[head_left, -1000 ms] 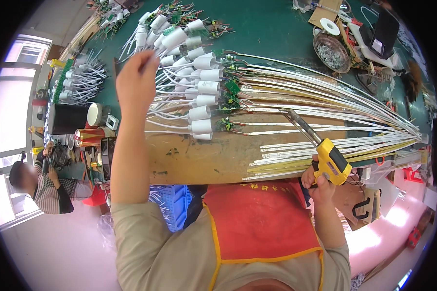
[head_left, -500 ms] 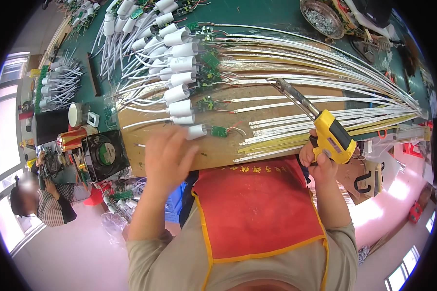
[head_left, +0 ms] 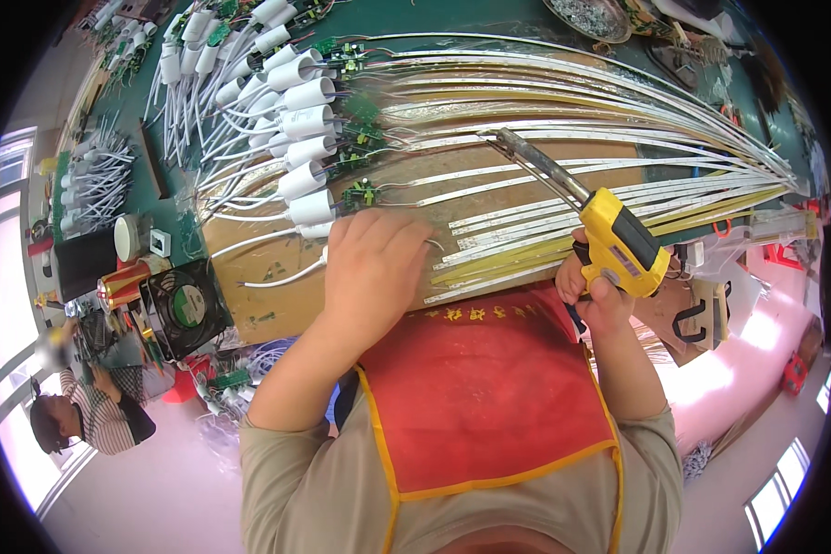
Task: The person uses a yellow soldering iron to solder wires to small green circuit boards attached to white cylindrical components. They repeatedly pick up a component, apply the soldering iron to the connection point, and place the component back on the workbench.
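One left hand (head_left: 371, 268) hides a white wire's (head_left: 286, 277) end.

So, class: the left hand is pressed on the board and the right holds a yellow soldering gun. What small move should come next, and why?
Probably lower the soldering gun tip toward the left hand. That hand covers the lowest white cap's wire end beside a small green circuit board, while the tip hangs above the light strips, apart from any joint. The right hand has its grip shut on the handle.

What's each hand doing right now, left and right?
Left hand: curled, palm down on the wooden board; whether it holds anything cannot be told.
Right hand: closed around the yellow soldering gun.
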{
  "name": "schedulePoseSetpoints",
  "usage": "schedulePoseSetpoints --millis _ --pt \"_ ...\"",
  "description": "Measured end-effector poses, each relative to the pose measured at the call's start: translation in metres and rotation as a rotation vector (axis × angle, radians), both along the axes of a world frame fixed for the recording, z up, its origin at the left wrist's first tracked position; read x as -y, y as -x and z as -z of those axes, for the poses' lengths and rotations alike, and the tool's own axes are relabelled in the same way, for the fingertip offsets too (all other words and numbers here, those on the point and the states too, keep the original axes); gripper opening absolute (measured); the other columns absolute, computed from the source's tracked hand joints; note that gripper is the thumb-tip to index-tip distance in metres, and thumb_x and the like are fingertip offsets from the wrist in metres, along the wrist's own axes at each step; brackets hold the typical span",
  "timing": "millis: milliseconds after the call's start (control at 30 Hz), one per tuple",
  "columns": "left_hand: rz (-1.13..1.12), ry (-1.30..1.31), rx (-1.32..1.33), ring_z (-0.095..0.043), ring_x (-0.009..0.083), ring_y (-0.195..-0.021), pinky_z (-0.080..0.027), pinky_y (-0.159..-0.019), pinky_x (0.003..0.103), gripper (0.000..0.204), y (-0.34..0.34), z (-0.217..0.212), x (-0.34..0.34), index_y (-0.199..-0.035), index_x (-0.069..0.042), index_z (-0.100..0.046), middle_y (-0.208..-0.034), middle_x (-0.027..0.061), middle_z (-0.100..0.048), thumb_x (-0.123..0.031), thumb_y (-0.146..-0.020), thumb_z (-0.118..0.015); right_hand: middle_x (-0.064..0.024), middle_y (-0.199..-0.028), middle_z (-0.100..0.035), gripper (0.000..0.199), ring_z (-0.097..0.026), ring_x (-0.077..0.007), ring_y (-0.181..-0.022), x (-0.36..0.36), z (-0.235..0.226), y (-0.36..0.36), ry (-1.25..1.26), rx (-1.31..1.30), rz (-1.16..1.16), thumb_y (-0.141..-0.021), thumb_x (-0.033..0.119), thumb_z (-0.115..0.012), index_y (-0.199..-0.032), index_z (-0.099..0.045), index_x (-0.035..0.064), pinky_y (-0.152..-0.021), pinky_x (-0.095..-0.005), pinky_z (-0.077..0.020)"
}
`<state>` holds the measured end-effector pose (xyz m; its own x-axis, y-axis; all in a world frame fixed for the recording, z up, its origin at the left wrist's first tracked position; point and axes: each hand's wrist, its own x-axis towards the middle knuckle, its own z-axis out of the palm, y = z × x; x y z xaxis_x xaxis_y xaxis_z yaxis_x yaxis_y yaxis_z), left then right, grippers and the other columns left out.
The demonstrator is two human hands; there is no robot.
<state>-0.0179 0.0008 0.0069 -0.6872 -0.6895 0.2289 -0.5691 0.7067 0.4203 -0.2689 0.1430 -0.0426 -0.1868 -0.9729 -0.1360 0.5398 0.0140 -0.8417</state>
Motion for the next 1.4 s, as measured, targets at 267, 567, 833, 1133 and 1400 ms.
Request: schedulePoseSetpoints --millis 267,567,833,1133,1400 --pt "0.039 -0.005 -0.053 -0.06 0.0274 -0.085 -0.044 -0.076 0.038 0.014 -0.004 0.01 0.0 -0.086 -0.008 -0.064 -0.089 0.0051 -0.066 -0.004 -0.075 -0.07 -0.0023 -0.067 -0.046 0.077 -0.044 -0.0129 -0.055 0.0 0.002 0.0 0.014 -0.058 0.02 -0.082 0.041 -0.076 -0.136 -0.043 -0.0023 -0.051 -0.0263 -0.0383" --pt "0.01 -0.005 -0.042 -0.059 0.0287 -0.081 -0.046 -0.073 0.039 0.014 0.003 0.012 -0.002 -0.087 -0.008 -0.064 -0.086 0.0066 -0.063 -0.003 -0.075 -0.068 -0.0021 -0.066 -0.047 0.075 -0.044 -0.0127 -0.055 0.002 -0.003 -0.001 -0.001 -0.06 -0.006 -0.083 0.042 -0.075 -0.136 -0.044 -0.0023 -0.05 -0.0261 -0.0382" --pt "0.079 0.014 -0.041 -0.059 0.0289 -0.083 -0.046 -0.074 0.039 0.016 0.001 0.012 0.001 -0.087 -0.009 -0.063 -0.091 0.0066 -0.064 0.0 -0.073 -0.067 -0.0022 -0.066 -0.048 0.076 -0.045 -0.0129 -0.054 0.003 -0.004 0.0 -0.003 -0.057 -0.019 -0.083 0.042 -0.075 -0.136 -0.044 -0.0026 -0.05 -0.0259 -0.038" --pt "0.044 -0.04 -0.076 -0.06 0.0302 -0.083 -0.048 -0.074 0.04 0.017 -0.002 0.016 0.003 -0.087 -0.008 -0.062 -0.091 0.0079 -0.064 0.001 -0.074 -0.066 -0.0024 -0.065 -0.047 0.074 -0.046 -0.0129 -0.053 0.002 -0.001 -0.002 -0.004 -0.061 0.022 -0.083 0.041 -0.076 -0.134 -0.045 -0.0029 -0.049 -0.0259 -0.038" --pt "0.169 -0.045 0.004 -0.059 0.0289 -0.086 -0.047 -0.075 0.04 0.019 -0.002 0.008 0.006 -0.089 -0.01 -0.065 -0.091 0.0061 -0.062 -0.001 -0.072 -0.068 -0.0026 -0.066 -0.047 0.075 -0.045 -0.0131 -0.054 0.002 -0.002 -0.001 -0.001 -0.054 0.019 -0.083 0.04 -0.076 -0.135 -0.045 -0.0027 -0.05 -0.0259 -0.038"
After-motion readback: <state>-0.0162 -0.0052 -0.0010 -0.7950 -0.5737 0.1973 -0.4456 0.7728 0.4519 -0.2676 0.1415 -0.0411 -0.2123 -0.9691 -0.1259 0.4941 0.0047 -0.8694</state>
